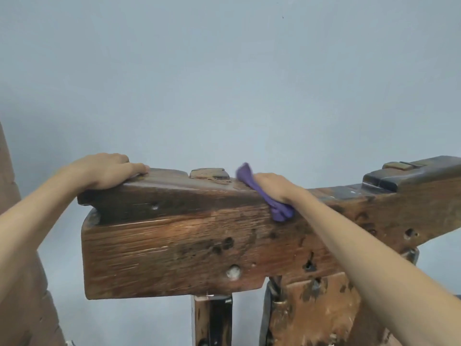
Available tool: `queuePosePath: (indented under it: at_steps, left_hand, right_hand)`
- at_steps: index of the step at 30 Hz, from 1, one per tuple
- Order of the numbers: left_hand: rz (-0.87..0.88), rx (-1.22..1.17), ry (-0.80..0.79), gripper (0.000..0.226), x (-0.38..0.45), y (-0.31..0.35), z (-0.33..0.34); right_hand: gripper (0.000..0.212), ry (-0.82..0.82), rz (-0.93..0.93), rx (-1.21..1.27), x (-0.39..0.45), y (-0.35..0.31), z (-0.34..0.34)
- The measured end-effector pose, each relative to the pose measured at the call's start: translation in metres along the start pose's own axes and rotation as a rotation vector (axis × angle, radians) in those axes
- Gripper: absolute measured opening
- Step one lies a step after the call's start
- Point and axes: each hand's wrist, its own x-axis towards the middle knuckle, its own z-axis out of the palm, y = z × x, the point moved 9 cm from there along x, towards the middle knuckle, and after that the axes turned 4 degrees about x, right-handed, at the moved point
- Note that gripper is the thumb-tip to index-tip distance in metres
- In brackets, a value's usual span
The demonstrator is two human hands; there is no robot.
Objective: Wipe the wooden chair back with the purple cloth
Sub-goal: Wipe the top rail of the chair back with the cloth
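Forearms reach in; we are wiping the top of the chair back (pixel 174 236).
Our right hand (pixel 275 187) clutches the purple cloth (pixel 280 212) on its top edge; left hand (pixel 107 172) steadies the end, fingers draped flat. Rough knots could snag the cloth.

Both forearms are showing bare right up to the frame's edges, with no sleeves in view. The left hand (pixel 104 174) and right hand (pixel 277 188) are wearing nothing.

Two hands: left hand (pixel 104 174), right hand (pixel 277 189). One purple cloth (pixel 279 212). One wooden chair back (pixel 189 248).
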Motion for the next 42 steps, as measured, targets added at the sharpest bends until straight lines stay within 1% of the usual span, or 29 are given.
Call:
queuePosePath:
  at_steps: [1, 2, 4, 6, 8, 9, 11, 13, 14, 16, 17, 19, 20, 21, 22, 23, 25, 27, 29, 31, 33, 34, 36, 37, 38, 39, 40, 42]
  left_hand:
    - [-0.003, -0.006, 0.002, 0.053, 0.001, 0.000, 0.001]
    - [-0.013, -0.013, 0.004, 0.056, 0.001, 0.000, 0.000]
    - [-0.043, 0.005, 0.018, 0.065, -0.004, 0.001, -0.005]
    - [-0.052, 0.095, 0.023, 0.067, -0.009, 0.007, -0.006]
    - [-0.007, 0.158, 0.013, 0.071, -0.013, 0.030, -0.003]
    - [0.037, 0.163, -0.006, 0.079, -0.014, 0.050, 0.002]
    - [0.129, 0.160, -0.054, 0.101, -0.012, 0.100, 0.019]
    - [0.138, 0.181, -0.075, 0.112, -0.009, 0.138, 0.030]
    - [0.106, 0.190, -0.078, 0.113, -0.006, 0.146, 0.033]
    - [0.063, 0.213, -0.065, 0.116, 0.002, 0.149, 0.039]
    - [0.061, 0.222, -0.047, 0.118, 0.006, 0.149, 0.038]
    - [0.055, 0.240, -0.025, 0.120, 0.010, 0.150, 0.038]
    - [0.047, 0.242, -0.027, 0.120, 0.009, 0.150, 0.039]
    - [0.039, 0.240, -0.029, 0.119, 0.007, 0.151, 0.040]
    - [0.040, 0.239, -0.018, 0.118, 0.006, 0.152, 0.039]
    - [0.048, 0.232, -0.008, 0.117, 0.007, 0.153, 0.037]
    - [0.050, 0.212, 0.000, 0.114, 0.008, 0.150, 0.035]
    - [0.044, 0.202, -0.007, 0.110, 0.007, 0.149, 0.036]
    - [0.038, 0.195, -0.018, 0.109, 0.007, 0.150, 0.035]
    - [0.024, 0.185, -0.039, 0.113, 0.007, 0.150, 0.037]
    - [0.017, 0.179, -0.037, 0.114, 0.008, 0.151, 0.037]
    - [0.017, 0.182, -0.039, 0.114, 0.008, 0.150, 0.038]
    - [0.025, 0.191, -0.042, 0.114, 0.007, 0.152, 0.041]
    - [0.033, 0.197, -0.033, 0.113, 0.007, 0.154, 0.041]
    - [0.036, 0.206, -0.019, 0.111, 0.008, 0.155, 0.041]
    - [0.033, 0.215, -0.008, 0.110, 0.009, 0.155, 0.040]
    - [0.034, 0.224, 0.000, 0.109, 0.009, 0.156, 0.039]
    - [0.042, 0.214, 0.029, 0.106, 0.010, 0.156, 0.037]
  right_hand:
    - [0.056, -0.008, 0.105, -0.020, -0.001, 0.032, -0.009]
    - [0.055, 0.001, 0.171, -0.082, -0.003, 0.056, -0.016]
    - [0.058, 0.070, 0.180, -0.171, -0.007, 0.070, -0.025]
    - [0.060, 0.165, 0.103, -0.189, -0.014, 0.061, -0.022]
    - [0.057, 0.364, -0.009, -0.156, -0.034, 0.047, -0.020]
    - [0.053, 0.476, -0.072, -0.101, -0.049, 0.044, -0.018]
    - [0.043, 0.666, -0.152, 0.003, -0.080, 0.043, -0.012]
    - [0.031, 0.766, -0.167, 0.035, -0.101, 0.047, -0.008]
    - [0.031, 0.770, -0.193, 0.009, -0.104, 0.046, -0.010]
    - [0.040, 0.667, -0.231, -0.060, -0.090, 0.046, -0.017]
    - [0.045, 0.561, -0.200, -0.068, -0.071, 0.046, -0.022]
    - [0.062, 0.273, -0.019, -0.022, -0.023, 0.050, -0.025]
    - [0.068, 0.132, 0.069, 0.062, -0.003, 0.051, -0.021]
    - [0.072, 0.035, 0.135, 0.155, 0.011, 0.050, -0.014]
    - [0.073, -0.014, 0.190, 0.247, 0.020, 0.049, -0.007]
    - [0.073, -0.026, 0.219, 0.302, 0.023, 0.048, -0.003]
    - [0.069, 0.007, 0.188, 0.258, 0.022, 0.046, -0.005]
    - [0.065, 0.096, 0.143, 0.148, 0.007, 0.048, -0.014]
    - [0.066, 0.224, 0.075, 0.044, -0.018, 0.053, -0.019]
    - [0.064, 0.386, -0.069, 0.018, -0.051, 0.051, -0.014]
    - [0.045, 0.556, -0.183, 0.127, -0.078, 0.054, -0.010]
    - [0.036, 0.616, -0.181, 0.198, -0.087, 0.059, -0.008]
    - [0.030, 0.764, -0.105, 0.380, -0.097, 0.066, -0.001]
    - [0.029, 0.876, -0.048, 0.504, -0.105, 0.067, 0.005]
    - [0.029, 0.982, 0.000, 0.630, -0.111, 0.062, 0.016]
    - [0.031, 1.055, 0.018, 0.717, -0.116, 0.048, 0.031]
    - [0.035, 1.099, -0.031, 0.725, -0.119, 0.022, 0.046]
    - [0.042, 1.098, -0.229, 0.566, -0.121, -0.051, 0.078]
